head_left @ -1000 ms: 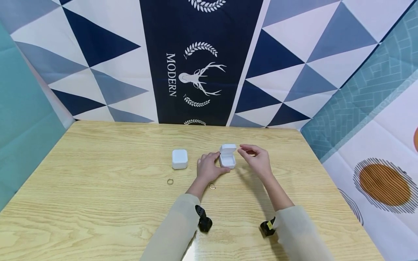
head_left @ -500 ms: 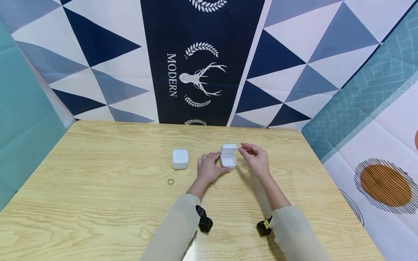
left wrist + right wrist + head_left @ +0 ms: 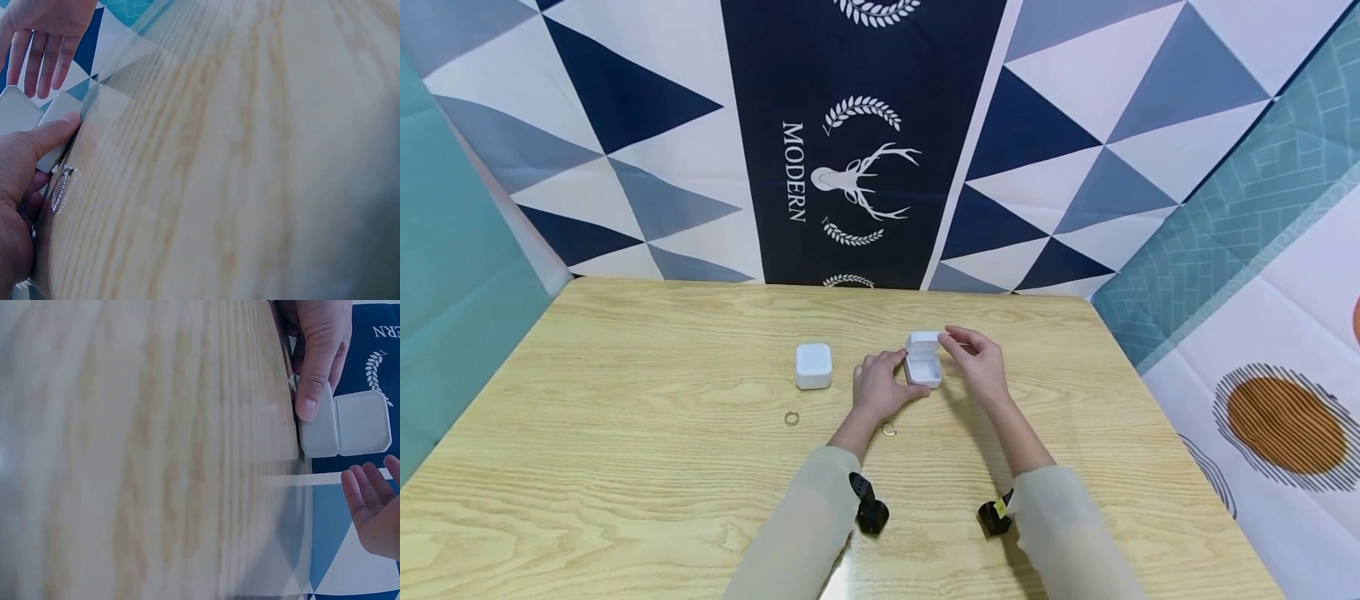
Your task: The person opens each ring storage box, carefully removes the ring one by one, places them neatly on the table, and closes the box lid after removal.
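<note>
A small white ring box stands on the table with its hinged lid raised. My left hand grips the box's base from the left, the thumb along its front, as the right wrist view also shows. My right hand is at the right edge of the lid, fingers loosely bent; I see nothing in it, and whether it touches the lid I cannot tell. One ring lies by my left wrist and shows a row of stones in the left wrist view. Another ring is farther left.
A second white box, closed, stands left of my left hand. The wooden table meets a patterned cloth backdrop at its far edge. Black wrist cameras sit on both sleeves.
My right hand has moved a little left, closing the gap to the raised lid. The left hand and the ring box have stayed in place.
</note>
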`<state>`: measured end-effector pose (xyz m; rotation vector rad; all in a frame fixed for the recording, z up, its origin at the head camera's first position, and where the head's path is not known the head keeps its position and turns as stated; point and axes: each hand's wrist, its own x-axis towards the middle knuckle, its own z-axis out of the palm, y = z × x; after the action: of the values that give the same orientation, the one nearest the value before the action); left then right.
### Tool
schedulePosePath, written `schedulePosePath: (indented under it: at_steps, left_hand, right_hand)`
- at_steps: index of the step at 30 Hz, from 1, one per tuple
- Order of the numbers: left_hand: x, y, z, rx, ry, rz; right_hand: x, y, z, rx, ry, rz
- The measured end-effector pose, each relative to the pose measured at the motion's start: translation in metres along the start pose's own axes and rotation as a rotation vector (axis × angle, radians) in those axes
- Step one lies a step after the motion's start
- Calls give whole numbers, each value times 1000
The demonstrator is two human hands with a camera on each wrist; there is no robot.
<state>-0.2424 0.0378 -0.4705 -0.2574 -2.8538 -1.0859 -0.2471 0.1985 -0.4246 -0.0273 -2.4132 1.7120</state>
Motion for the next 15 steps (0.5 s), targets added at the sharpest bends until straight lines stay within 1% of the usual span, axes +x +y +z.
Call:
schedulePosePath:
  at_steps: [8, 15]
  left_hand:
    - [0, 0, 0, -5, 4, -2]
    - [0, -1, -1, -16, 8, 6]
  right_hand:
    - [2, -1, 2, 33, -29, 34]
    - [5, 1, 6, 15, -42, 61]
